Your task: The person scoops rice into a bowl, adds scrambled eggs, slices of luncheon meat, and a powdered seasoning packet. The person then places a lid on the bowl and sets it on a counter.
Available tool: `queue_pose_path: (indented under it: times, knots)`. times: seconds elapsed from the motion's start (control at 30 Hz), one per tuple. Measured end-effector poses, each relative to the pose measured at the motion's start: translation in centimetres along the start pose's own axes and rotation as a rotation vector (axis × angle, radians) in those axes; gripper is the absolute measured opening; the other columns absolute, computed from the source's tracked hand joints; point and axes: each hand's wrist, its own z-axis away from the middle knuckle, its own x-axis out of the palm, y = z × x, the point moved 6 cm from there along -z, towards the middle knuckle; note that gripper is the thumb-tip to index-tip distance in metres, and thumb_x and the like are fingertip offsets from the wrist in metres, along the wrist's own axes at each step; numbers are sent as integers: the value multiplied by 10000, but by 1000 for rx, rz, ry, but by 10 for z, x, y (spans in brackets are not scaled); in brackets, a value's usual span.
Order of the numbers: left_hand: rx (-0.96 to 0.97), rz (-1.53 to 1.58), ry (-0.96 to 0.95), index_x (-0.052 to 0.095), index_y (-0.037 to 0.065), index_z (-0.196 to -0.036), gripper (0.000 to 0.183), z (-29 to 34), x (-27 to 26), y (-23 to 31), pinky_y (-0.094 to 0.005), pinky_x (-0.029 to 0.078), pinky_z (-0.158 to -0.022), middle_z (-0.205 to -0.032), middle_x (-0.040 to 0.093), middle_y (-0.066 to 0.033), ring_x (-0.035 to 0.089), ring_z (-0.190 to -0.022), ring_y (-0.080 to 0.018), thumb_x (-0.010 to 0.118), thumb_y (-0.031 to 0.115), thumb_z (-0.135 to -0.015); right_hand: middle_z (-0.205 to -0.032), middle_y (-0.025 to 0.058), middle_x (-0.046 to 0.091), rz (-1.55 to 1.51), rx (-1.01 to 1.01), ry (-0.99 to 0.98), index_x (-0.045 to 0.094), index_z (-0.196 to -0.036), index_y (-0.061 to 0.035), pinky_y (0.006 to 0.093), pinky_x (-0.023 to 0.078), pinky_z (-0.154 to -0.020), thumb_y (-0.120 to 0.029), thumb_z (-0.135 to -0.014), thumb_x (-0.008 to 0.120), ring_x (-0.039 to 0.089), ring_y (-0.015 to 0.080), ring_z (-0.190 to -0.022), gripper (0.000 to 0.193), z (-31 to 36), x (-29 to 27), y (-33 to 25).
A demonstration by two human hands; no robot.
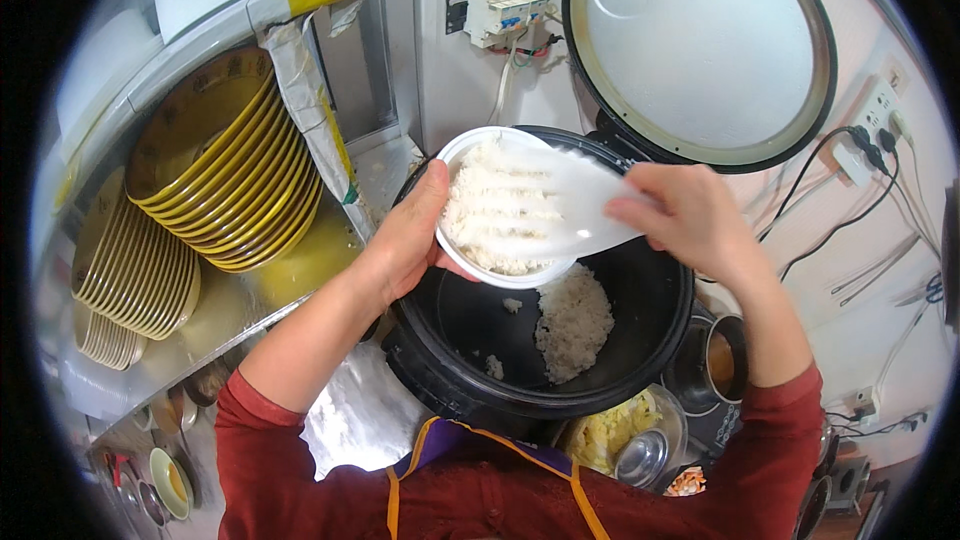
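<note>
My left hand (410, 230) is closed round the side of a white bowl (452, 250), which it holds over a big black rice cooker (450, 395). White rice (490, 205) fills the bowl. Pinched by its handle in my right hand (695, 225), a whitish translucent rice paddle (590, 210) lies over the bowl's right side, its blade against the rice. Inside the cooker's dark pot (640, 310) a clump of cooked rice (575, 330) sits at the bottom, with small bits beside it. The cooker's round lid (700, 50) stands raised behind.
On a metal shelf (275, 290) at the left lean stacks of yellow bowls (230, 170) and cream bowls (140, 260). Near right are a pot (725, 360) and a container of yellowish food (620, 425) with a metal bowl (642, 455). Cables (830, 230) hang from a wall socket (875, 115).
</note>
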Motion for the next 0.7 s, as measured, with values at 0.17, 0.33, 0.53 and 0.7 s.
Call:
queue_pose_path:
  times: [0.17,0.33,0.53,0.7]
  knots:
    - [82,-13,-40,280,63,-1439,680,5,4,-3,-311,487,-900,-1375,453,-123,501,-1201,-193,325,555,-972,-608,120,590,207,-34,322,661,-820,-64,380,448,-566,-359,-817,677,582,330,-601,296,-13,-11,12]
    - [108,91,-65,250,66,-1457,695,9,1,-1,-345,415,-1009,-1416,397,-122,442,-1263,-215,352,548,-966,-604,111,596,301,-40,322,662,-812,-61,370,451,-552,-355,-834,661,589,300,-575,294,-5,-26,32]
    - [36,47,93,280,96,-1444,671,3,4,3,-327,508,-884,-1297,510,-107,561,-1119,-185,307,570,-970,-521,43,554,-81,165,-12,631,-755,-26,291,432,-493,-300,-894,605,558,133,-475,309,-4,-8,24]
    - [36,-23,25,353,32,-1384,712,-3,27,10,-346,555,-767,-1266,550,-155,587,-1118,-232,238,596,-965,-540,62,577,-221,112,-95,641,-745,-37,285,431,-466,-339,-883,610,528,141,-424,334,-16,31,17]
